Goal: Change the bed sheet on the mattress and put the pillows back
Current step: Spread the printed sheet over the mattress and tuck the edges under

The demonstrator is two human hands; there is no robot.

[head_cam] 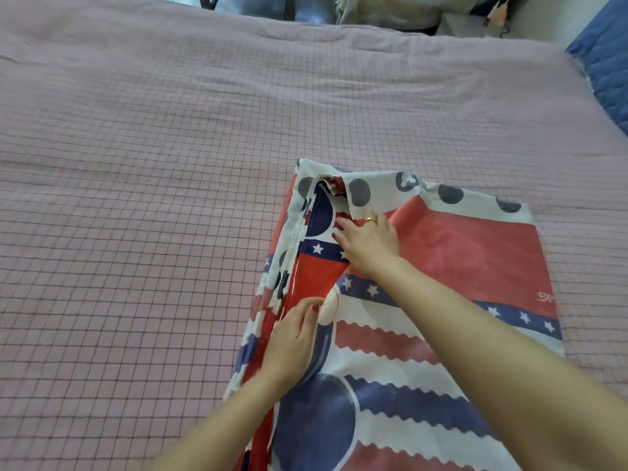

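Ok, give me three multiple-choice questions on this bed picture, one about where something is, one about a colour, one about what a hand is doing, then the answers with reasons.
1. Where does the folded patterned sheet lie on the pink checked mattress cover?
A. Near right part
B. Far left corner
C. On the floor

2. What colour is the quilted fabric at the far right edge?
A. Green
B. Blue
C. Yellow

3. What is the left hand doing?
A. Hanging free
B. Holding a pillow
C. Pinching a fold of the sheet

Answers:
1. A, the sheet sits in the lower right of the view, close to the person.
2. B, that strip beside the bed is plainly blue.
3. C, its fingers curl round the sheet's layered left edge, while the right hand rests on the sheet further up.
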